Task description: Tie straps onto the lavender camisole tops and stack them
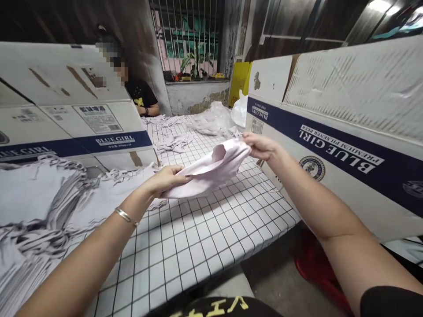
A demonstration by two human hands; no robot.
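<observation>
A piece of pale pink fabric [211,169] is stretched in the air above the checked table, with a fold-like opening near its middle. My left hand [170,178] is closed on its near left end, thumb on top. At the far right end, my right hand [261,146] pinches the edge between thumb and fingers. Stacks of similar pale fabric pieces [33,189] lie to the left of my left forearm. More loose pale pieces [175,143] lie on the table beyond the held one.
White cardboard boxes with blue bands stand on the left [66,119] and right [330,132]. The checked tablecloth [198,237] covers the table. Another person [142,94] sits behind the left box. Clear plastic bags [214,116] lie at the back; a red stool [317,268] stands below right.
</observation>
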